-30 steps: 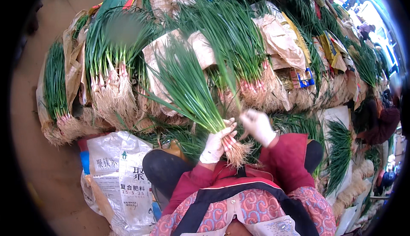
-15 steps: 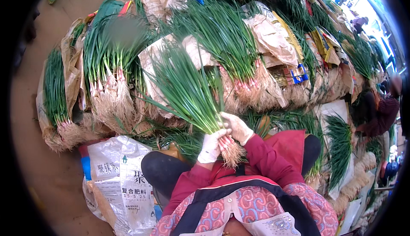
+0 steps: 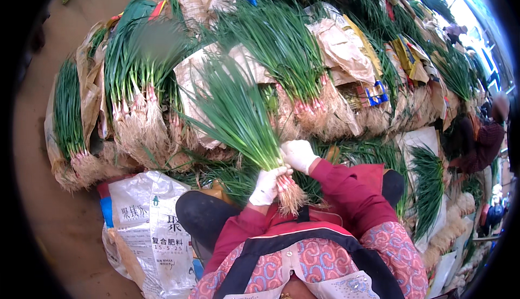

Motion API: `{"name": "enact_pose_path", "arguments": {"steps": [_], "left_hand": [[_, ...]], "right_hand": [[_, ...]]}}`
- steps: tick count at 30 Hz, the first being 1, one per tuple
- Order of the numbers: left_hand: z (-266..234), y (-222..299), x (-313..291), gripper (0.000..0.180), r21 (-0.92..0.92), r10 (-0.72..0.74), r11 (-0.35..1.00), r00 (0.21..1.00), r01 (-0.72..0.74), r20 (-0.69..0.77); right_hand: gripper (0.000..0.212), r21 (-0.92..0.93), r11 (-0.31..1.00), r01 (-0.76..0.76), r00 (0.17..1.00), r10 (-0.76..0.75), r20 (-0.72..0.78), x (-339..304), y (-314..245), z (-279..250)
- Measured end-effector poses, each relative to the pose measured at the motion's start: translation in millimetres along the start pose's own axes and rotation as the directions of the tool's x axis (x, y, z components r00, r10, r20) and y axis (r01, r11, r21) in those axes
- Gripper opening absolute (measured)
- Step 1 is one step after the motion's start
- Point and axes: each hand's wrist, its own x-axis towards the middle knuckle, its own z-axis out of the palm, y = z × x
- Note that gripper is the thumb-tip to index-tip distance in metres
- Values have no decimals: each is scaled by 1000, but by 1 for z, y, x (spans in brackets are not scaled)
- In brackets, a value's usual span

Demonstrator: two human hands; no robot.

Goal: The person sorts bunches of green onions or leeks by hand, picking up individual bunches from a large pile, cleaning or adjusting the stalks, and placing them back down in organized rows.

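A bunch of green onions slants up and left from my lap, its long leaves pointing away from me. My left hand, in a white glove, is wrapped round the stems just above the pinkish bulbs. Pale, stringy roots hang below that grip. At the right side of the stems is my right hand, also gloved in white, with its fingers curled in. Whatever those fingers pinch, if anything, is hidden. Under the bunch, loose green onions lie in front of my knees.
Beyond my hands runs a long row of green onion bundles, roots toward me, with beige sacks among them. A white printed sack lies left of my knee. Another person works at the far right beside more bundles.
My right hand has shifted slightly up and right, off the lower stems, and its fingers have curled in. The bunch stands a little more upright in my left hand.
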Motion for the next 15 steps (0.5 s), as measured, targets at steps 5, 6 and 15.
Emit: {"name": "enact_pose_path", "arguments": {"steps": [5, 6, 15], "left_hand": [[17, 13, -9, 22, -54, 94, 994, 995, -92, 44], [14, 9, -9, 24, -67, 124, 990, 992, -123, 19], [16, 17, -2, 57, -149, 65, 988, 978, -35, 200]], "right_hand": [[34, 37, 916, -399, 916, 397, 58, 8, 48, 22], [39, 35, 926, -377, 916, 367, 160, 3, 47, 21], [26, 135, 828, -544, 771, 557, -307, 50, 116, -62]]}}
